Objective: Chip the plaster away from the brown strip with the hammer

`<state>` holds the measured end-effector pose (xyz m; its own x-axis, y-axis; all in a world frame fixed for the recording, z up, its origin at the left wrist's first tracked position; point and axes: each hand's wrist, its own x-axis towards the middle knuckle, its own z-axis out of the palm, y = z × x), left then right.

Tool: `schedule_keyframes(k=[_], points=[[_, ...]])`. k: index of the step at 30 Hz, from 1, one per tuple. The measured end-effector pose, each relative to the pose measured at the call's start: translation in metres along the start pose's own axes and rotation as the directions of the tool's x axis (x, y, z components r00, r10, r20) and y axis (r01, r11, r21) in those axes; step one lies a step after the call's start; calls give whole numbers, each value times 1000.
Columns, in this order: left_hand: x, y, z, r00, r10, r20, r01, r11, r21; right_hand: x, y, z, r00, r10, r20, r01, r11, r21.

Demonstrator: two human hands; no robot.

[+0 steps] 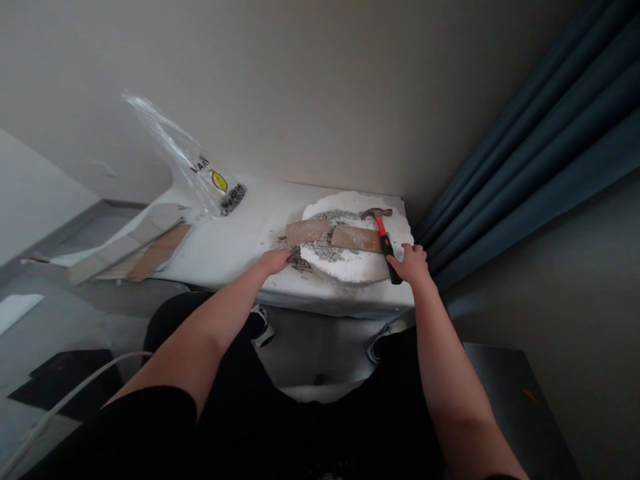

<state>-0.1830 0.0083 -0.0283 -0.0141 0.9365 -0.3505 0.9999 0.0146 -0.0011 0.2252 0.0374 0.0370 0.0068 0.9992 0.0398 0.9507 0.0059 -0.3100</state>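
Here the right hand (413, 264) sits right at the corner — the table's short edge runs just under it, and the blue curtain (530, 153) hangs close by on its outer side, so room is tight there. Out past the left hand (276, 261) it's roomier: a bare stretch of white-covered table (225, 257) opens to its left, reaching the clear plastic bag (219, 181) and the flat boards (160, 252). The long near edge passes just this side of both hands.

Between the two sets of fingers lies the white slab (345, 270), roughly oval, its rim ragged, its middle grey and crumbly. Two flat brown strips (356, 238), dusted pale, lie across it end to end, the left one poking past the rim beyond the left fingers. Dark, stringy debris (301, 259) gathers at those left fingertips; whether they pinch any of it, I can't tell from this view.

And the hammer (384, 237) — metal head, red and black handle — rests over the right strip, beside the right thumb. Its long axis points away from that thumb, leaning slightly left, head farthest off. The right fingers are spread, thumb at the black grip, the others clear of it.
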Motion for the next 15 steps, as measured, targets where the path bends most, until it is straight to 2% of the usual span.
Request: schedule_keyframes(k=[6, 11, 15], points=[[1, 1, -6, 1000, 0, -9, 0, 1000, 4, -1, -2, -4, 999, -39, 13, 39, 999, 32], [-2, -12, -7, 1000, -11, -7, 11, 1000, -21, -3, -1, -6, 998, -44, 47, 41, 998, 51], [-3, -17, -2, 998, -17, -59, 15, 999, -41, -8, -3, -10, 995, -66, 71, 62, 997, 52]])
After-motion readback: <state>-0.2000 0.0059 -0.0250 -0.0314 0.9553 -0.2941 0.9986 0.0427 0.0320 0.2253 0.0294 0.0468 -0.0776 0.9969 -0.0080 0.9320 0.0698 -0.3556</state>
